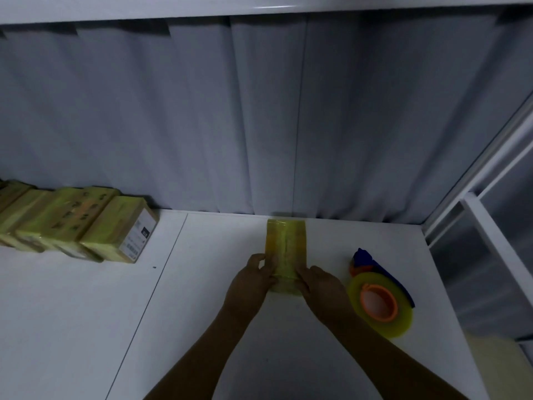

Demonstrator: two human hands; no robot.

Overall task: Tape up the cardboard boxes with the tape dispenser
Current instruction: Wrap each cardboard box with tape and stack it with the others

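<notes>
Head view, looking down at a white surface (202, 313) w/ a grey curtain (259, 111) hanging behind it. At centre lies one cardboard box (285, 243), already glossy w/ yellowish tape. Its long axis runs straight away from the person toward the curtain, and its near end sits between the two hands. The left hand (253, 272) grips the near-left edge w/ fingers curled onto the side. The right hand (320, 281) holds the near-right edge, fingers along the box, though blur hides the exact finger placement. So both hands are occupied w/ the box, neither free.

The tape dispenser (375, 301) (yellow roll, orange core, blue handle) lies flat on the surface just beside the right hand, to its right and apart from the box. The right hand is clearly the nearer one; the left would have to cross over the box to reach it. Judgement: any further taping calls for the right hand to let go and pick up the dispenser while the left steadies the box.

Far left, by the curtain, is a row of finished taped boxes (72, 223), one showing a white label.
</notes>
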